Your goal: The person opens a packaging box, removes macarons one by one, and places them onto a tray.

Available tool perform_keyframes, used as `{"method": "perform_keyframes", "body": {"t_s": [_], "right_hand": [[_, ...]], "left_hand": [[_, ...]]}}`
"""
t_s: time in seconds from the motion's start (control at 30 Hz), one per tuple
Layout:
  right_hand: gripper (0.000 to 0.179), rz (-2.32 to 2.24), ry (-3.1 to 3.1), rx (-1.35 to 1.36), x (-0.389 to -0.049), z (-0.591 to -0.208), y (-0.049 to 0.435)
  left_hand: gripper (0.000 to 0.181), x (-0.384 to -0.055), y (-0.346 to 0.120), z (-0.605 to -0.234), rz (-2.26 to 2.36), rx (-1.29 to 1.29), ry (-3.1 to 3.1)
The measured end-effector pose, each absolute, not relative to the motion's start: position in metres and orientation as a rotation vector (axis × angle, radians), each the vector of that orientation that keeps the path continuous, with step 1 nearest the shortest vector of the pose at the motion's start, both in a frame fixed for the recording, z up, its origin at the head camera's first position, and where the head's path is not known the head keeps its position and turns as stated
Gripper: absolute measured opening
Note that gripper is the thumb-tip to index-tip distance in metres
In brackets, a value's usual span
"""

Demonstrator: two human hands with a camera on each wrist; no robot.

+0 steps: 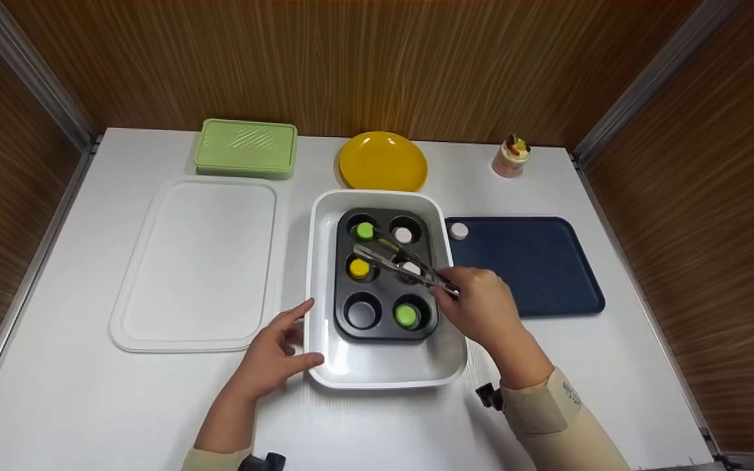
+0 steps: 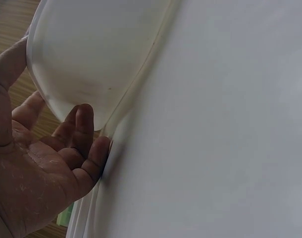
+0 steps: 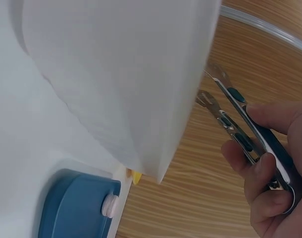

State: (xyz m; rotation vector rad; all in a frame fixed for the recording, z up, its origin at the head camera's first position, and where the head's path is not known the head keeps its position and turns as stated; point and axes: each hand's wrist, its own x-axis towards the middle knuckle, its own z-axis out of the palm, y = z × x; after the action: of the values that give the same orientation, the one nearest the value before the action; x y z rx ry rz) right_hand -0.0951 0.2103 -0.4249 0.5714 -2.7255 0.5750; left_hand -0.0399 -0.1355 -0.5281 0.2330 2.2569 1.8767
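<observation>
My right hand (image 1: 482, 304) grips a pair of metal tongs (image 3: 238, 119) near their hinged end. The tongs' arms are apart above a dark muffin tin (image 1: 383, 288), and I see nothing between their tips. The tin lies in a white rectangular tub (image 1: 383, 373). Its cups hold small round pieces: a green piece (image 1: 364, 231) far left, a pale pink piece (image 1: 403, 235) far right, a yellow piece (image 1: 359, 268) middle left, a pale piece partly behind the tongs, and another green piece (image 1: 406, 316) near right. My left hand (image 1: 272, 356) touches the tub's left rim with spread thumb and index finger.
Right of the tub lies a dark blue tray (image 1: 527, 268) bearing a pale pink round piece (image 1: 459, 231). A white lid (image 1: 207, 261) lies left. Behind stand a green lidded box (image 1: 246, 147), a yellow plate (image 1: 383, 160) and a small dessert cup (image 1: 511, 157). Wooden panels enclose the table.
</observation>
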Motion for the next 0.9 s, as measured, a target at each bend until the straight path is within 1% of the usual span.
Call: {"method": "perform_keyframes", "body": {"t_s": [0.43,0.9], "right_hand": [[0.011,0.498,-2.867,0.574,-0.094,-0.427,0.198],[0.01,0.453,-2.937,0.558,-0.097,-0.428,0.194]], "left_hand": [[0.087,-0.04,-0.135,-0.53,1.917,0.258,2.246],[0.09,-0.04,-0.135,-0.528,1.881,0.224,2.244]]}}
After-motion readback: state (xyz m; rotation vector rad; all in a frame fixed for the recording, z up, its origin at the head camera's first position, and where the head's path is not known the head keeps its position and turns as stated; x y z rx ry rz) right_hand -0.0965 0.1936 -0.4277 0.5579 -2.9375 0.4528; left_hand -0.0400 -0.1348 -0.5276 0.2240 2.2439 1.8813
